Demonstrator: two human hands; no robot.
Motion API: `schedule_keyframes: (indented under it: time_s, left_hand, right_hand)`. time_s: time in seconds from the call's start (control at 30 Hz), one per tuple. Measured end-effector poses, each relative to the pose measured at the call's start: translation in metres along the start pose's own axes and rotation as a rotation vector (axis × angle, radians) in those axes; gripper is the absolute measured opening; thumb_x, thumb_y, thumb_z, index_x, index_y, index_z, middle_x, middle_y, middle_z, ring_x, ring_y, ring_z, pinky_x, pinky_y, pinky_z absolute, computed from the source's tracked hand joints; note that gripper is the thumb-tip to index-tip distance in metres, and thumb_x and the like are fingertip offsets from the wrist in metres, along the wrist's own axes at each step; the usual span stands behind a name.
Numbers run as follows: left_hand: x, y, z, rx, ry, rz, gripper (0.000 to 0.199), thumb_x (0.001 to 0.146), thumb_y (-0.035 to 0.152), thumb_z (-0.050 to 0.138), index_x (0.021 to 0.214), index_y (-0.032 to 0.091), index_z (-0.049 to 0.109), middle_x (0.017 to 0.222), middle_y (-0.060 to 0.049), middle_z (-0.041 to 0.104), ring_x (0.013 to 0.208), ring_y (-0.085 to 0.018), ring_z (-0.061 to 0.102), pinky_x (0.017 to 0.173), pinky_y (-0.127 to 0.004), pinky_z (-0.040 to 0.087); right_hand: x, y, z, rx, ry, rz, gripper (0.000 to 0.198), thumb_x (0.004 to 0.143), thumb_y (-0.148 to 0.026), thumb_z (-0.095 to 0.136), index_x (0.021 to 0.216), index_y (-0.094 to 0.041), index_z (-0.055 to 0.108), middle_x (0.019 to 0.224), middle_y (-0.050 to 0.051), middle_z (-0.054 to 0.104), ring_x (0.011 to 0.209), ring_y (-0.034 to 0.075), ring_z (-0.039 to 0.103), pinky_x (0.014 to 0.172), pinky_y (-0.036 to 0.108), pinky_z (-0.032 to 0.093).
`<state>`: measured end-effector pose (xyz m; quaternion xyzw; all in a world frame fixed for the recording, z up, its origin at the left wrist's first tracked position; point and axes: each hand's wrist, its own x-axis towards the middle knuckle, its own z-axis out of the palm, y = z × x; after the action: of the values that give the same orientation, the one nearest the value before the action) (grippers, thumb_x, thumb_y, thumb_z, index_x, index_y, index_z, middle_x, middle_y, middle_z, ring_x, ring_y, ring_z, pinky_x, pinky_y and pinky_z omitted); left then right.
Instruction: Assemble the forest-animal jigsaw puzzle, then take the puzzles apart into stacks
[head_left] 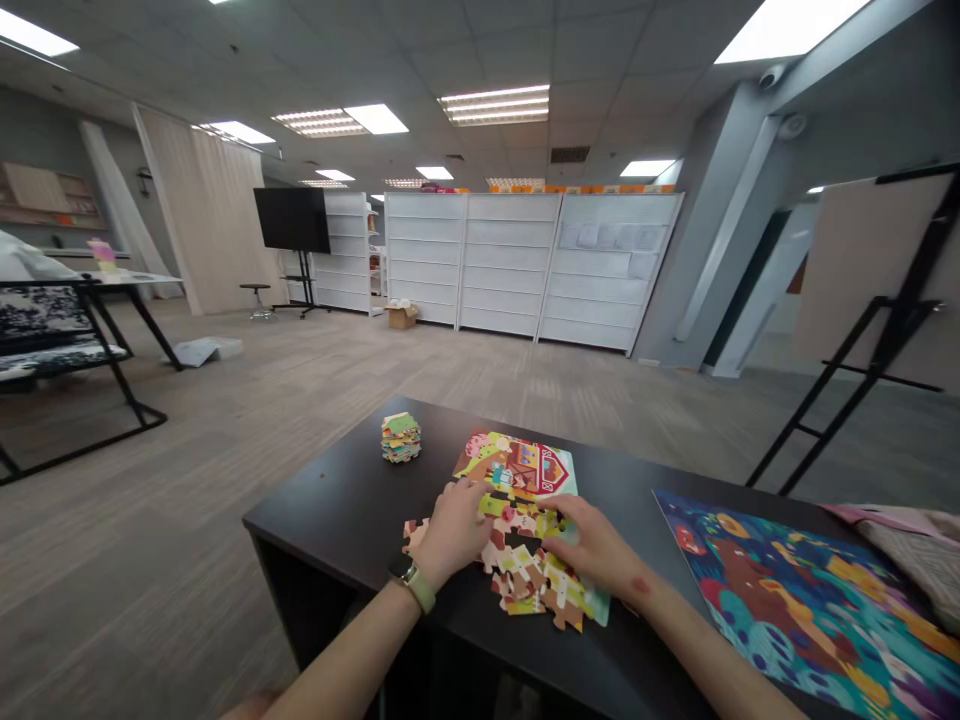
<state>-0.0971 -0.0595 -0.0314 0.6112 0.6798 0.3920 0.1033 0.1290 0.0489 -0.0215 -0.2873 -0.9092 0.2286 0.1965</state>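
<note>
A partly joined jigsaw puzzle [517,465] with a red barn picture lies on the dark table. Just below its joined upper part, a strip of jigsaw pieces [517,518] runs between my hands, a dark gap showing along its upper edge. At the strip's left end my left hand [456,530] has its fingers curled onto the pieces. My right hand [589,540] holds the right end, thumb and forefinger on either side of it. Loose brown and yellow jigsaw pieces [517,575] overlap in a heap nearer me. Part of a piece [413,532] shows left of my left hand.
A stack of jigsaw pieces [400,438] stands at the table's far left. To the right lies a colourful blue picture sheet [802,590], with a grey and pink cloth item [911,545] beside it. Beyond the table are an easel [889,320] and white shelving [510,265].
</note>
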Motion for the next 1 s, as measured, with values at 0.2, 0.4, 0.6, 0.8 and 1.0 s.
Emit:
schedule_keyframes:
  time_s: [0.2, 0.4, 0.6, 0.8, 1.0]
  left_hand:
    - [0.012, 0.004, -0.002, -0.291, 0.082, 0.044, 0.041, 0.077, 0.005, 0.055, 0.113, 0.023, 0.066, 0.113, -0.007, 0.06, 0.1, -0.021, 0.063, 0.085, -0.031, 0.051]
    - [0.008, 0.01, 0.003, -0.528, -0.037, 0.046, 0.039, 0.083, 0.013, 0.057, 0.122, 0.015, 0.059, 0.096, -0.007, 0.068, 0.08, -0.019, 0.069, 0.067, -0.027, 0.054]
    - [-0.007, 0.027, 0.005, -0.217, -0.163, 0.239, 0.032, 0.081, 0.02, 0.067, 0.112, 0.022, 0.07, 0.112, -0.008, 0.068, 0.104, -0.025, 0.063, 0.095, -0.036, 0.049]
    - [0.023, 0.001, -0.007, 0.016, -0.045, -0.055, 0.042, 0.084, 0.025, 0.062, 0.127, 0.02, 0.061, 0.142, -0.015, 0.052, 0.137, -0.035, 0.039, 0.113, -0.048, 0.027]
    - [0.056, -0.029, -0.005, -0.103, -0.046, -0.245, 0.048, 0.075, 0.029, 0.072, 0.121, 0.022, 0.061, 0.134, -0.014, 0.06, 0.135, -0.042, 0.041, 0.111, -0.055, 0.026]
  right_hand:
    - [0.001, 0.003, -0.009, 0.123, 0.193, 0.045, 0.029, 0.081, -0.033, 0.063, 0.108, -0.023, 0.07, 0.106, 0.006, 0.067, 0.1, 0.024, 0.062, 0.093, 0.036, 0.045]
    - [0.001, 0.011, -0.022, 0.35, 0.284, 0.125, 0.035, 0.08, -0.043, 0.068, 0.106, -0.02, 0.071, 0.086, 0.002, 0.066, 0.08, 0.019, 0.06, 0.076, 0.031, 0.047]
    - [-0.006, -0.007, -0.024, 0.397, -0.027, 0.034, 0.029, 0.08, -0.038, 0.069, 0.103, -0.021, 0.073, 0.091, 0.004, 0.073, 0.088, 0.022, 0.066, 0.083, 0.032, 0.049]
    - [0.0, 0.021, -0.021, 0.071, 0.236, 0.273, 0.039, 0.084, -0.032, 0.056, 0.118, -0.021, 0.068, 0.125, 0.012, 0.068, 0.119, 0.031, 0.059, 0.107, 0.046, 0.038]
    - [0.01, 0.043, -0.014, 0.193, 0.273, 0.352, 0.043, 0.077, -0.029, 0.06, 0.117, -0.018, 0.068, 0.124, 0.013, 0.069, 0.119, 0.03, 0.06, 0.108, 0.045, 0.039]
